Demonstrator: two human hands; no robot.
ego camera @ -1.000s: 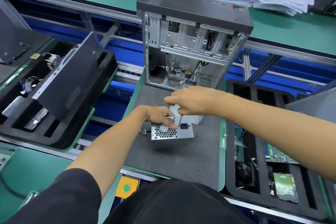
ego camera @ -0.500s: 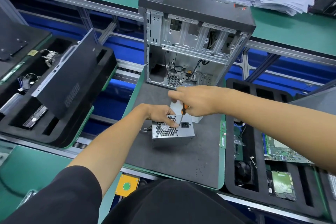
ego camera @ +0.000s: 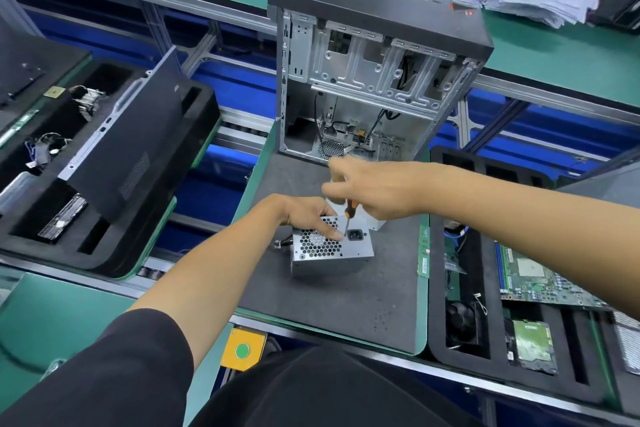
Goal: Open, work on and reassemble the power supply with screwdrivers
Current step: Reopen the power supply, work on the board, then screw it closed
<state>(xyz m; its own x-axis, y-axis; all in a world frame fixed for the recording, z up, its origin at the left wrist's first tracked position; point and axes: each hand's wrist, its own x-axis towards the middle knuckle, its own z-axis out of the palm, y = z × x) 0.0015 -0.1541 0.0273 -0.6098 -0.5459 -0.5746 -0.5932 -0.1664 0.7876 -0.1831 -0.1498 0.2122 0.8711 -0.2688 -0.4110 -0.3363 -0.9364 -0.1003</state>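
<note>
- Right hand (ego camera: 377, 189) grip clamped on orange-handled screwdriver (ego camera: 350, 215); left hand (ego camera: 308, 215) fingers lie straight on the power supply (ego camera: 332, 246), no clamp.
- PSU sits on grey worktop (ego camera: 329, 305) mat, in front of open PC case (ego camera: 374, 80).
- Risk: tip cams out by the AC socket (ego camera: 356, 235), strips the screw or jabs left fingertips.
- Fan-grille face points up; long axis runs left-right.

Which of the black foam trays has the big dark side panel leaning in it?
The foam tray on the person's left; the side panel stands tilted in it. The right-hand tray holds circuit boards instead.
</note>
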